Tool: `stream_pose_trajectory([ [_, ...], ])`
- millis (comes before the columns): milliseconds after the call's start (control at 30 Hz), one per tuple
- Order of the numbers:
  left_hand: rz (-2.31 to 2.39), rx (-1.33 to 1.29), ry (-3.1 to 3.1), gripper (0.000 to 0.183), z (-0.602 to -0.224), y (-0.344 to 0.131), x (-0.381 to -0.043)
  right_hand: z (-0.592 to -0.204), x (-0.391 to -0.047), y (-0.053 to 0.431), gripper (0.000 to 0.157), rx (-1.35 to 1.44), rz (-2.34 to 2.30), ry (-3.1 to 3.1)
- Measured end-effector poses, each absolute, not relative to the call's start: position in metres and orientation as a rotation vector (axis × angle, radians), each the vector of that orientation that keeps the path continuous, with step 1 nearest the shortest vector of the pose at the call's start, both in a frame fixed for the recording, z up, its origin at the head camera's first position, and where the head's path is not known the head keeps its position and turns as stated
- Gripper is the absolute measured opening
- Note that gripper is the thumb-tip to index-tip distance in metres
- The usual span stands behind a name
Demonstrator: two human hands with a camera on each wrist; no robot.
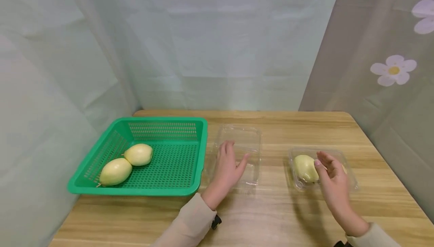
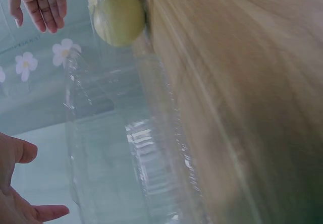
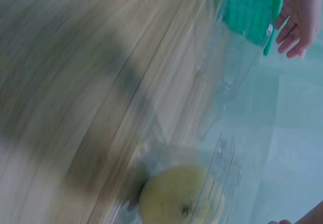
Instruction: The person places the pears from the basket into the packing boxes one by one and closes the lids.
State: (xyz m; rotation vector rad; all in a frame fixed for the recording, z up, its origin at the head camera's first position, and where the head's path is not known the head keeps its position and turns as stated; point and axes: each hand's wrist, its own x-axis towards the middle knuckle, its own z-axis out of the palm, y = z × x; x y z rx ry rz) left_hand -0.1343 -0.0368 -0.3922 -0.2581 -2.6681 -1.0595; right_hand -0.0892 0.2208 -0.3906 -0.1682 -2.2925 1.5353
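My left hand (image 1: 226,167) is over a clear plastic container (image 1: 249,137) in the middle of the table, with its fingers spread and thumb apart. Nothing is in its grasp; the left wrist view shows the container's clear wall (image 2: 101,158) beside the fingers. To the right, my right hand (image 1: 335,183) hovers above a second clear container (image 1: 350,179), fingers loosely bent and holding nothing. Inside that container lies a pale yellow-green pear (image 1: 305,168). Another yellowish patch (image 1: 344,169) shows past the right hand, mostly hidden by it. From the right wrist, the pear (image 3: 174,196) appears behind clear plastic.
A green slotted basket (image 1: 135,191) stands at the left, holding two pears, one nearer (image 1: 116,172) and one farther (image 1: 139,154). Its right rim is close to the middle container. Pale curtains (image 1: 220,43) hang behind the wooden table (image 1: 271,217).
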Motion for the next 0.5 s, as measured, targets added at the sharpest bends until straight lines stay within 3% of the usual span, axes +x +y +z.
stream_pose_trajectory([
  [500,-0.906,-0.035,-2.691,0.071,-0.413,-0.051,-0.131,-0.416,-0.085,0.177,0.044,0.270,1.748,-2.379],
])
